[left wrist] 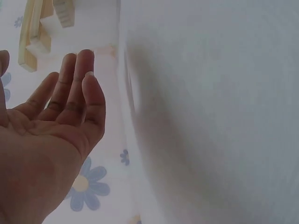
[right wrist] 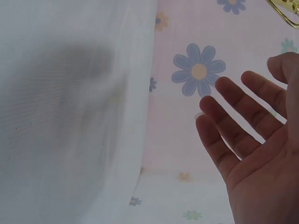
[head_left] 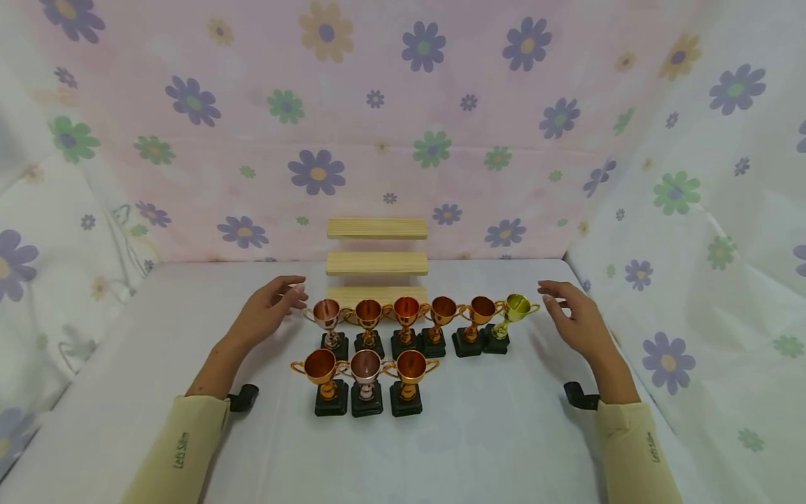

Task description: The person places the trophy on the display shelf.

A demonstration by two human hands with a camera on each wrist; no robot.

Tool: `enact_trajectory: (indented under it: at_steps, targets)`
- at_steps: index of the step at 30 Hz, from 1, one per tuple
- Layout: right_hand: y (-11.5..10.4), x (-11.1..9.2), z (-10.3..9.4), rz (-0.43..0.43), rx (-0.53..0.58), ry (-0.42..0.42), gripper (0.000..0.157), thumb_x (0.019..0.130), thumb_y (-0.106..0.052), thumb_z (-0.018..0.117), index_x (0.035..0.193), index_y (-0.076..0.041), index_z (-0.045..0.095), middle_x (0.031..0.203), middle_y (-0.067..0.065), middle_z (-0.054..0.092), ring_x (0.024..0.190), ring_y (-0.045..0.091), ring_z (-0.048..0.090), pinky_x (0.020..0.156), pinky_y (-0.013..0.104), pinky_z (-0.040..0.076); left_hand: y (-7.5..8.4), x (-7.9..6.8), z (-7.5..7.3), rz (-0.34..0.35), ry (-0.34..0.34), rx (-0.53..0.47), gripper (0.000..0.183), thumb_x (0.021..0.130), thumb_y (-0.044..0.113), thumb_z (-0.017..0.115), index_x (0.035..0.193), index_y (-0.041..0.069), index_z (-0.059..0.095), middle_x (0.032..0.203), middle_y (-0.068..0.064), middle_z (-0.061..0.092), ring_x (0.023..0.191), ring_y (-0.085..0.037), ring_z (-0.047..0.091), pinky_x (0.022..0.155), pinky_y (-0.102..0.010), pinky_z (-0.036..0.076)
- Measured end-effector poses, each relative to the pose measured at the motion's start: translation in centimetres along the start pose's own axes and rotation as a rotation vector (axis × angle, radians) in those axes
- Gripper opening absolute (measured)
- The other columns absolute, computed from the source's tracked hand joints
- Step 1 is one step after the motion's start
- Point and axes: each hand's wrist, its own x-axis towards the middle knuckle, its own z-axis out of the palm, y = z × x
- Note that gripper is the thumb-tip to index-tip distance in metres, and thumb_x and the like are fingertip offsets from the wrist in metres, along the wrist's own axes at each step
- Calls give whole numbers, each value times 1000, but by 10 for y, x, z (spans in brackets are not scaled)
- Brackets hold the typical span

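Observation:
Several small trophy cups on black bases stand upright in two rows on the white cloth. The back row runs from a rose-coloured trophy (head_left: 327,315) at the left to a yellow-gold trophy (head_left: 518,308) at the right, with copper-orange ones between. In front are 3 more: a copper-orange trophy (head_left: 320,367), a rose one (head_left: 366,367) and another copper-orange one (head_left: 411,367). My left hand (head_left: 267,311) hovers beside the back row's left end, fingers relaxed, holding nothing. Beyond the yellow-gold trophy my right hand (head_left: 574,318) hangs with loosely bent fingers and nothing in it.
Behind the back row rises a stepped wooden rack (head_left: 376,263) with 3 pale planks, its lowest plank partly hidden by trophies. A flowered pink curtain (head_left: 378,126) hangs behind it, and white flowered cloth (head_left: 711,231) closes the right side. White cloth covers the table (head_left: 491,434).

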Motion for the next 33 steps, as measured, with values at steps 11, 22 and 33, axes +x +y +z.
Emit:
enact_trajectory:
  at_steps: [11,22,33]
  targets:
    - [-2,-5,1,-42,142,-55,39,115,-13,36,144,0,59,131,20,69,118,35,62,98,8,40,-1,2,14,-59,-155,-171,64,109,51,51,162,16,43,143,-19,60,121,-34,64,105,-53,52]
    - [-8,-6,1,-146,113,-125,46,101,-7,64,147,-4,58,134,12,69,119,27,65,102,20,48,3,1,28,-103,-176,-294,52,110,27,51,160,12,46,155,-20,49,120,-30,61,102,-45,53]
    - [-13,-4,0,-139,85,-154,65,89,-14,84,148,-13,59,136,8,68,116,18,64,100,20,47,0,7,44,-123,-91,-328,66,94,-7,42,160,6,42,141,-25,64,104,-18,64,83,-28,52]
